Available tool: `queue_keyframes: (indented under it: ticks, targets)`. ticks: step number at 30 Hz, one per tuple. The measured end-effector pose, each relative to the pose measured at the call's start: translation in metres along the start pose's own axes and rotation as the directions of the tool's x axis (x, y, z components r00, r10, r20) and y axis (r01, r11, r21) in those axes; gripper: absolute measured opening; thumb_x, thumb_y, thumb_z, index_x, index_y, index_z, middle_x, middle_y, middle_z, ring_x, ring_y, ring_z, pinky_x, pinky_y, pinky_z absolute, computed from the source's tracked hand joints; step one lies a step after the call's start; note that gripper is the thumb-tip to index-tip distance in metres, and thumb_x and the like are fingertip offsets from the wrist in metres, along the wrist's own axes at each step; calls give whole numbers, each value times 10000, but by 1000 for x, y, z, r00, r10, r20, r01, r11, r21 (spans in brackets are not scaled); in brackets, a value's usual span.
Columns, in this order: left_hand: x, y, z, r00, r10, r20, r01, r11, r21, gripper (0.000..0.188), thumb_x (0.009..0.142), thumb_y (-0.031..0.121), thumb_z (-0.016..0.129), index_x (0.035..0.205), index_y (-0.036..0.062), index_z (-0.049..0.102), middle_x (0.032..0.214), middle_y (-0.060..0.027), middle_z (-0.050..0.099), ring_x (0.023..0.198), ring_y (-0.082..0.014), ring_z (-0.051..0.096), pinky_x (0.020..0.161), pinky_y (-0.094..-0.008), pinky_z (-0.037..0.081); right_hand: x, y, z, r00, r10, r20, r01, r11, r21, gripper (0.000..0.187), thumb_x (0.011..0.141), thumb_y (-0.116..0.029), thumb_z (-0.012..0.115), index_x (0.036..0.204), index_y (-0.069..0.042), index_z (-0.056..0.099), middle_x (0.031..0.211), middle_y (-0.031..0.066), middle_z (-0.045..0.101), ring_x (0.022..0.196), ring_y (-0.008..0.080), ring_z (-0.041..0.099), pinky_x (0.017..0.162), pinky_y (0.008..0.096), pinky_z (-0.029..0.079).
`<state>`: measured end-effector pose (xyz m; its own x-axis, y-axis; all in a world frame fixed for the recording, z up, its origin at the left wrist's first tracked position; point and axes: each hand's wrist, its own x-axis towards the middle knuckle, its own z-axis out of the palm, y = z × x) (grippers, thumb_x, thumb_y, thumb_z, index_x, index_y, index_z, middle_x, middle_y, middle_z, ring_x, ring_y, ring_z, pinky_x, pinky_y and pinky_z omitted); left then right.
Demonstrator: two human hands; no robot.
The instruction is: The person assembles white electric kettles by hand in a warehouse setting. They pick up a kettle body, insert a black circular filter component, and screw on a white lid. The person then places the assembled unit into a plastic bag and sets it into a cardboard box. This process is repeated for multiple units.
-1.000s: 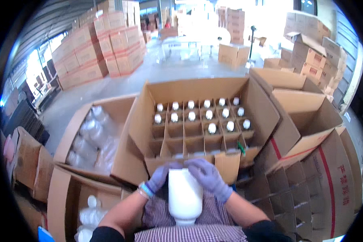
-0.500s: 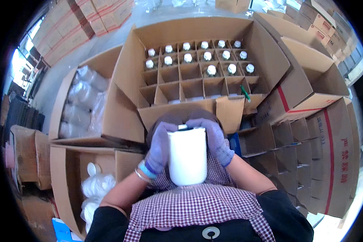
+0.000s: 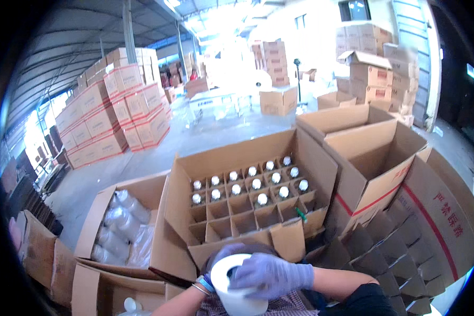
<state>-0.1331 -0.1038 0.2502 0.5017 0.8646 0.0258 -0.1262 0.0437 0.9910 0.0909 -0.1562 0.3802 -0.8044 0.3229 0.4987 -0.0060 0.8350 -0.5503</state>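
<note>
In front of my apron I hold a white cylinder [image 3: 224, 276] with a dark round opening in its top. My left hand [image 3: 227, 254], in a purple-grey glove, is closed behind its far left side, mostly hidden. Gloved the same way, my right hand [image 3: 276, 275] reaches across the top, its bent fingers at the opening. The fingertips are hidden, so how deep they go does not show. Just beyond stands an open carton [image 3: 237, 158] with cardboard dividers. White-capped bottles [image 3: 262, 199] fill its farther cells, and a green object [image 3: 301, 214] rests near its front right.
At left, a carton [image 3: 160, 197] holds clear plastic-wrapped items [image 3: 122, 221]. Below it, another carton [image 3: 108, 284] contains a white round piece [image 3: 131, 304]. Divider inserts [image 3: 376, 258] and open cartons [image 3: 376, 176] stand on the right. Stacked cartons [image 3: 92, 121] rise across the floor.
My view has tilted up, showing more of the hall. The cylinder's top now faces me, and my right hand has moved from its side onto the top.
</note>
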Motion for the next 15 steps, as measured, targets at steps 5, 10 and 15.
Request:
queue_keyframes:
  ticks: [5, 10, 15]
  targets:
    - [-34, 32, 57, 996, 67, 66, -72, 996, 61, 564, 968, 237, 617, 1441, 1, 420, 1372, -173, 557, 1263, -273, 545, 1075, -398, 450, 41, -76, -17, 864, -132, 486, 295, 914, -277, 745, 834, -416, 743, 1488, -216, 446, 1572, 137, 372, 1425, 389, 350, 1155, 643, 233]
    - [-92, 15, 30, 964, 263, 30, -165, 509, 845, 593, 925, 164, 686, 1435, 0, 431, 1406, -174, 530, 1282, -270, 526, 1088, -384, 427, -4, 25, 21, 948, 314, -45, -312, 949, 42, 447, 815, -299, 730, 1203, -94, 650, 1211, 173, 644, 1138, 374, 613, 989, 405, 489]
    - [-111, 52, 76, 998, -44, -33, 44, 999, -15, 819, 914, 229, 743, 1563, 22, 290, 1456, -107, 516, 1322, -209, 503, 1084, -325, 415, -40, 67, 30, 928, 373, -20, -347, 842, -413, 408, 976, -253, 551, 1358, -113, 542, 1287, 214, 590, 1203, 383, 574, 1026, 422, 460]
